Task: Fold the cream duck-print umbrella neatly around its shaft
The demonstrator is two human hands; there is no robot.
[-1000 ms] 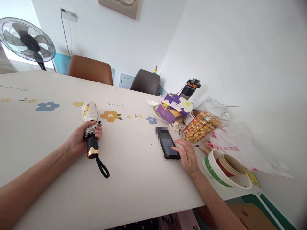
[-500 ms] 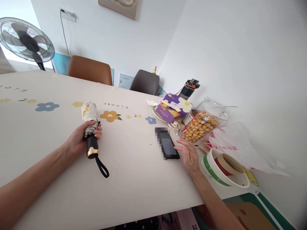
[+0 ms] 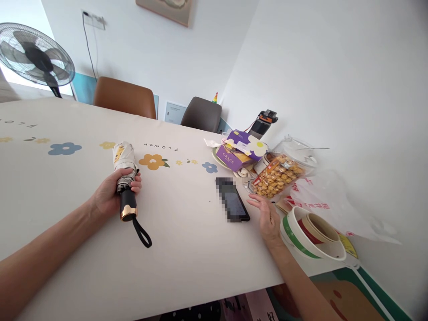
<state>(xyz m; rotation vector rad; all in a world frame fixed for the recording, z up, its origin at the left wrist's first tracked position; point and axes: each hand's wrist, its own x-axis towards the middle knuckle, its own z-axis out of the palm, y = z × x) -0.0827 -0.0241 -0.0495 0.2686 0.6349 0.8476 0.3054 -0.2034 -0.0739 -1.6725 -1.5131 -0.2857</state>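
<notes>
A folded umbrella point(image 3: 125, 158) with a pale patterned canopy lies on the white tablecloth point(image 3: 187, 258). My left hand point(image 3: 115, 185) is wrapped round it just above the black handle, which ends in a gold band and a black wrist strap point(image 3: 143, 234). To the right, a black smartphone point(image 3: 236, 203) lies flat, partly blurred by pixelation. Beside its right edge is my right hand point(image 3: 266, 218), holding nothing, its fingers extended and a little apart from the phone.
Behind the phone stand a purple box point(image 3: 239, 149), a clear jar of caramel-coloured snacks point(image 3: 279, 176) and a dark bottle point(image 3: 262, 125). Paper bowls point(image 3: 290, 229) and a plastic bag point(image 3: 327, 196) crowd the right edge. Chairs point(image 3: 125, 97) and a fan point(image 3: 38, 58) stand beyond the table.
My right hand has drawn back slightly to the right, its fingers coming away from the phone. The phone screen looks dimmer. My left hand keeps its hold on the umbrella.
</notes>
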